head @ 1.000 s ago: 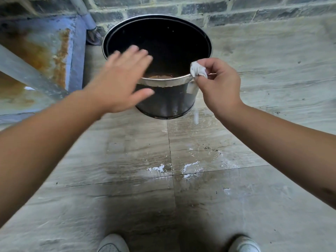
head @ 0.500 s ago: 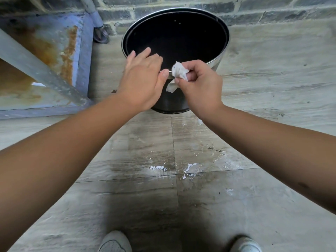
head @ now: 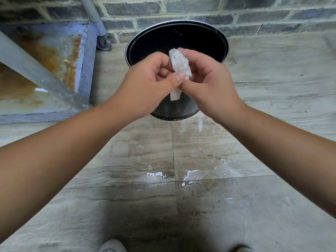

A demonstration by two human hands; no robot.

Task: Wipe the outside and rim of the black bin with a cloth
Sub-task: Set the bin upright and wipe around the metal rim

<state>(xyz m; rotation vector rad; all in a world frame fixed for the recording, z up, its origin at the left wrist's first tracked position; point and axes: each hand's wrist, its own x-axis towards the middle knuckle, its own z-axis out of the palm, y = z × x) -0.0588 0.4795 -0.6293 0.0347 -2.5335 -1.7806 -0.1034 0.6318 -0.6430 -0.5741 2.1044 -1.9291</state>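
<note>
Two hands meet in front of you over the near side of the bin (head: 200, 39), and both of them pinch the same cloth (head: 179, 63). Your left hand (head: 151, 84) has its thumb and curled fingers pressed together on the cloth's lower part, the thumbnail facing up toward you. Your right hand (head: 209, 84) has its grip clamped on the cloth from the other side, fingers folded round the upper part. The cloth is white, crumpled and small; its top corner sticks up above your fingers and a narrow tail hangs down below them, in front of the bin's outer wall. Whether that tail touches the wall cannot be told. The bin stands upright on the floor (head: 272, 79) at the far edge, close to the brick wall (head: 236, 13), its open mouth toward you, with a pale rim round a dark inside. Your hands cover the near part of its rim. To the left of the bin a grey pipe (head: 94, 17) runs down the wall, and a rusty blue frame (head: 85, 57) lies beside it. Wet patches shine on the floor tiles between you and the bin. Your shoes (head: 112, 246) show at the near edge.
</note>
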